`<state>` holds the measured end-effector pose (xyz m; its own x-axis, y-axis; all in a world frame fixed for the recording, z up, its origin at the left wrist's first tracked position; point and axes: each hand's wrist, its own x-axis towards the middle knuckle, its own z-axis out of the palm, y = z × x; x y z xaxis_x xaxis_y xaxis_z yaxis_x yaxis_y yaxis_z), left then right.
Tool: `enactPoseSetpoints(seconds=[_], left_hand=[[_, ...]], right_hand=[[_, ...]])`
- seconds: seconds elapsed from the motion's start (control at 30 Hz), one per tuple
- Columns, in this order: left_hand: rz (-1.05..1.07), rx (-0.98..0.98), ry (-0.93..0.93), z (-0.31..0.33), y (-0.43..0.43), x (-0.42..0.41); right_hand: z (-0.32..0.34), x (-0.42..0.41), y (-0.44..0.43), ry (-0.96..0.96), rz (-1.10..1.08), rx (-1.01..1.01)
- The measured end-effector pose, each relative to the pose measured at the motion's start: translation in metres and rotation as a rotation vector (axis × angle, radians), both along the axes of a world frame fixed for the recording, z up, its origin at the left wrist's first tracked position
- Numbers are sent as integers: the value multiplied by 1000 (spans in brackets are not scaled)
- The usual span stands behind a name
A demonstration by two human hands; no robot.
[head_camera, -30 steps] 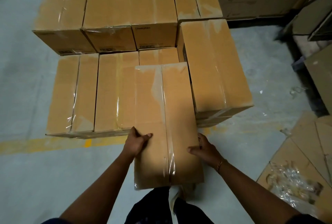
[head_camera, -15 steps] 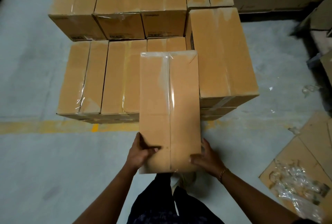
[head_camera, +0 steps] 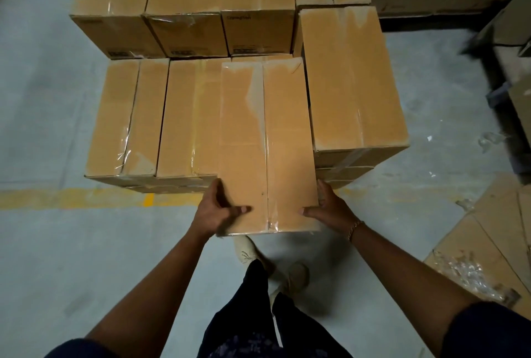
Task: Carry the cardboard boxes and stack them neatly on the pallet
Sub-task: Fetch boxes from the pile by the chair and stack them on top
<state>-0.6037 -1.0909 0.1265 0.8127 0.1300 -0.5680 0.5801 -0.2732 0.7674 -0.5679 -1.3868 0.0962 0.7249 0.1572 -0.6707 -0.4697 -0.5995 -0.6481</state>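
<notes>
Both hands grip the cardboard box (head_camera: 267, 133) at its near end, the left hand (head_camera: 214, 211) on one side and the right hand (head_camera: 330, 208) on the other, thumbs on top. Its long axis points away from the person, and its far end lies over the stack's (head_camera: 189, 116) near edge, just beside the taller box (head_camera: 350, 79).

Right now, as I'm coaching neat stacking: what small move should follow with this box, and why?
Probably push the held box forward beside the taller stack until flush with the front of the low boxes; its near end, gripped by the left hand and right hand, overhangs that front.
</notes>
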Motion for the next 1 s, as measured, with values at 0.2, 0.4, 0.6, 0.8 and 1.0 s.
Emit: enactPoseSetpoints(seconds=[0.2, 0.4, 0.6, 0.8, 1.0], left_hand=[[-129, 9, 87, -29, 17, -54], [-217, 240, 139, -47, 15, -63], [-255, 348, 110, -52, 18, -50], [-282, 333, 100, -52, 25, -35], [-274, 341, 110, -56, 29, -3]], right_hand=[[-6, -35, -10, 33, 146, -105], [-20, -48, -15, -30, 290, -308], [-21, -35, -17, -191, 472, -572], [-22, -26, -17, -302, 477, -660], [-23, -3, -14, -439, 414, -734]])
